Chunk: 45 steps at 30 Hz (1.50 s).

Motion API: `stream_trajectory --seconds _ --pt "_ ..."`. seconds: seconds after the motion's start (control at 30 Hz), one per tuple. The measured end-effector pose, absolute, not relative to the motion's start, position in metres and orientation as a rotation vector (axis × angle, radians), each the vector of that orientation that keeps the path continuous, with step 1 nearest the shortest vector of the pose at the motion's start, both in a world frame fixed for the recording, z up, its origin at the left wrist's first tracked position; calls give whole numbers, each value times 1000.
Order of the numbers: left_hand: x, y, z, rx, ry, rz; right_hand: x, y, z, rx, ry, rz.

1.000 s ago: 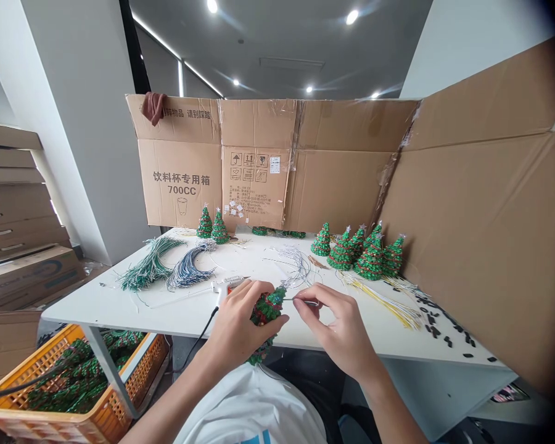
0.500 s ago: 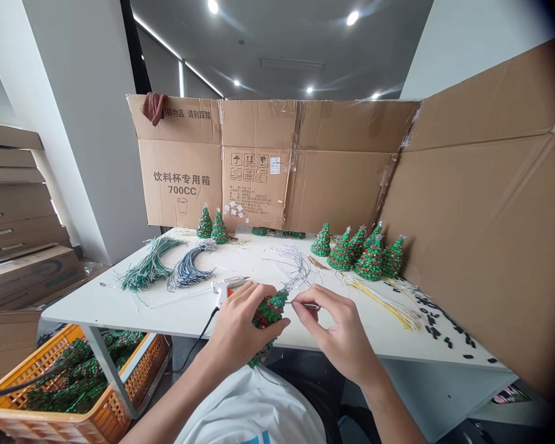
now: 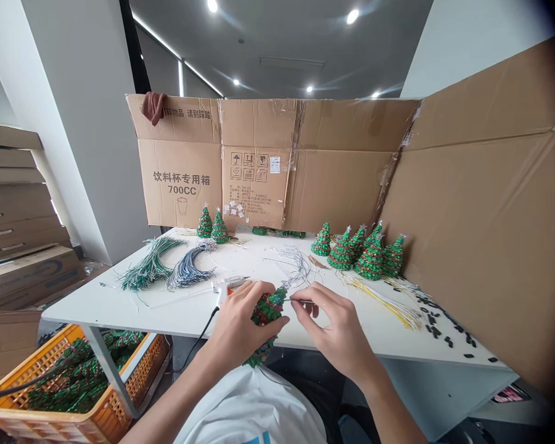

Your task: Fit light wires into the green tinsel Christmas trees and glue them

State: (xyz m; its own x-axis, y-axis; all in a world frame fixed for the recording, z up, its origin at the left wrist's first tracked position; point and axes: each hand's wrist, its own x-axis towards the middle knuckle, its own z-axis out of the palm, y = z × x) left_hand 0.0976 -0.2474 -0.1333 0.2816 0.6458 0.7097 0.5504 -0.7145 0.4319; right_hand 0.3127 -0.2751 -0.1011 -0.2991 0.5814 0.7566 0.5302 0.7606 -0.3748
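Note:
My left hand (image 3: pixel 243 320) is closed around a small green beaded Christmas tree (image 3: pixel 274 305) with red trim, held above the table's front edge and tilted. Its lower part hangs near my lap, partly hidden by my fingers. From the right, my right hand (image 3: pixel 328 317) pinches a thin dark metallic tool (image 3: pixel 300 301), its tip at the upper side of the tree. I cannot make out exactly what kind of tool it is. A white glue gun (image 3: pixel 222 288) lies just beyond my left hand.
Finished trees (image 3: pixel 372 256) stand at the table's (image 3: pixel 166 311) right rear, two more (image 3: pixel 205 222) at the left rear. Green cord (image 3: pixel 150 265), blue cord (image 3: pixel 190 265) and yellow strands (image 3: pixel 388 302) lie about. Cardboard (image 3: pixel 346 185) walls the back; an orange crate (image 3: pixel 104 413) holds green garlands.
Both hands stay almost in place. My right hand and the tool have shifted very slightly left along the tree's upper side.

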Motion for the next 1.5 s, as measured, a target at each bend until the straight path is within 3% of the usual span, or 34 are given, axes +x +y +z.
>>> stream_trajectory --seconds 0.4,0.93,1.5 --pt "95 -251 -127 2343 1110 1396 319 -269 -104 -677 -2090 -470" --pt "94 -253 -127 2340 1092 1400 311 -270 -107 -737 -2018 -120" --pt "93 -255 -121 2334 1104 1413 316 -274 -101 -665 -1968 -20"
